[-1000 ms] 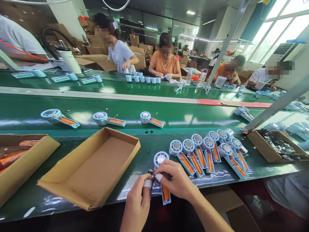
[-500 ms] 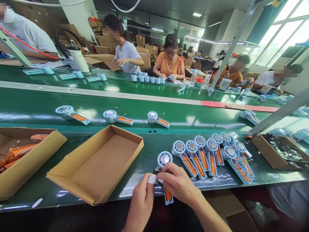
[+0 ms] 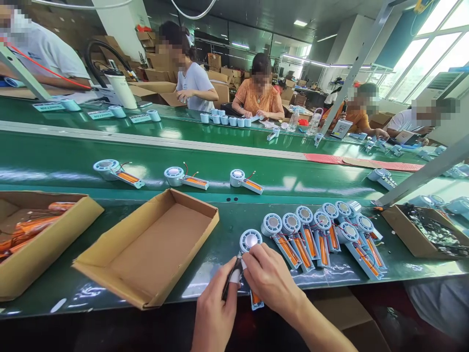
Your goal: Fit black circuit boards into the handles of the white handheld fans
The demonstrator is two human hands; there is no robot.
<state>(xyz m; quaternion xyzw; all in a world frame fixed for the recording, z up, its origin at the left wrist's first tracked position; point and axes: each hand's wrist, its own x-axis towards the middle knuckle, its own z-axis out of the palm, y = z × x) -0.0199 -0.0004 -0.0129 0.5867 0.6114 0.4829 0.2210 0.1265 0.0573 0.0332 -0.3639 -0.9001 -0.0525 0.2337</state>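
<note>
My left hand (image 3: 216, 305) is closed around a thin black board (image 3: 227, 284), held tilted, with white tape or a cover on one finger. Just to its right, my right hand (image 3: 269, 274) is closed in a pinch against the board's upper end. What lies between those fingertips is hidden. Below both hands rests a light-blue fan housing (image 3: 251, 239) with a round head. My hands cover most of its handle, and an orange battery shows at the lower end. Several similar fan housings (image 3: 291, 222) with orange batteries and red wires lie to the right.
Left of my hands stands a cardboard tray (image 3: 146, 304); beyond it, a box (image 3: 47, 254) holds orange batteries. A box of black parts (image 3: 414, 244) is at right, near a slanted metal post (image 3: 417, 176). Ahead, a green conveyor (image 3: 205, 159) carries more housings. Co-workers sit opposite.
The black board has turned from lying flatter to a steep tilt in my left hand. My right fingers have shifted slightly. The housings on the conveyor have moved right.
</note>
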